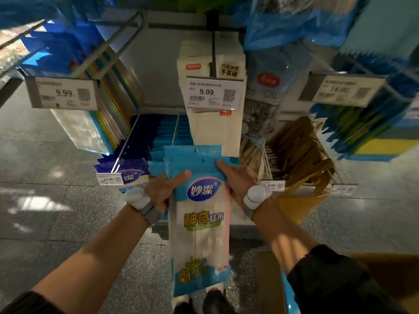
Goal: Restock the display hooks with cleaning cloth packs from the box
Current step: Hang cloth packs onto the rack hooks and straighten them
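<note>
Left hand [162, 189] and right hand [235, 181] clamped fingers on perhaps three blue-and-white plastic cloth packs [200, 225] over grey speckled shop floor [56, 168].

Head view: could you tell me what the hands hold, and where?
Both grip the cleaning cloth packs by the blue top: left hand at its left edge, right hand at its right edge.

Dim overhead light is pooling as pale glare on the floor [40, 205] at left. Wide-angle bending and blur are smearing the upper corners; the centre price tag [214, 92] is showing sharp.
</note>
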The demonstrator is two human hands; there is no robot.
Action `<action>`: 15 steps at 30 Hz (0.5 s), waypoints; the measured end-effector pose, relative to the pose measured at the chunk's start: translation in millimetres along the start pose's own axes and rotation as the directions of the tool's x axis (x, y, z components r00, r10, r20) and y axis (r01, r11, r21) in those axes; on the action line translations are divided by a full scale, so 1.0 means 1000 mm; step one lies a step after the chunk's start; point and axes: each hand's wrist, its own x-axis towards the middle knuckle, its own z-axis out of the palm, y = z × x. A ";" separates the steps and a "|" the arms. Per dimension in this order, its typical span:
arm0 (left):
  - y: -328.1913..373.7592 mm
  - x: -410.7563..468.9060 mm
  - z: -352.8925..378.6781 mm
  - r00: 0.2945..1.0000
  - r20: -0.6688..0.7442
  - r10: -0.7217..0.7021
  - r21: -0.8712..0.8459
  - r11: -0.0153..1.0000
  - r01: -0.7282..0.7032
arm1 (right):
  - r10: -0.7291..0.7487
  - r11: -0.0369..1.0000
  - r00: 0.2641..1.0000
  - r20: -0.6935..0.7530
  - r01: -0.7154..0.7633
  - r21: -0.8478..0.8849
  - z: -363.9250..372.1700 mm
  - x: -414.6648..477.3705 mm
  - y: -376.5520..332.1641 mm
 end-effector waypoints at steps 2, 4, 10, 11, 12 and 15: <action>0.003 -0.001 0.000 0.999 0.041 -0.023 0.019 1.000 0.022 | -0.041 0.997 0.999 -0.029 0.043 0.064 0.000 -0.008 0.004; 0.005 -0.001 0.000 0.997 0.051 -0.053 -0.007 0.999 0.054 | -0.033 0.990 0.999 -0.040 0.038 0.138 -0.003 -0.015 0.008; 0.008 0.008 -0.015 0.999 -0.030 -0.020 0.108 0.994 0.023 | 0.046 0.958 0.996 -0.082 -0.020 0.287 -0.015 -0.035 0.017; 0.011 0.009 -0.020 0.998 -0.058 -0.016 0.105 0.994 0.022 | 0.065 0.949 0.994 -0.087 -0.034 0.314 -0.019 -0.038 0.018; 0.014 0.010 -0.024 0.995 -0.098 -0.021 0.095 0.995 0.031 | 0.090 0.944 0.990 -0.105 -0.052 0.326 -0.024 -0.037 0.022; 0.024 0.013 -0.037 0.965 -0.258 -0.049 0.017 0.998 0.055 | 0.205 0.950 0.960 -0.190 -0.149 0.275 -0.038 -0.037 0.038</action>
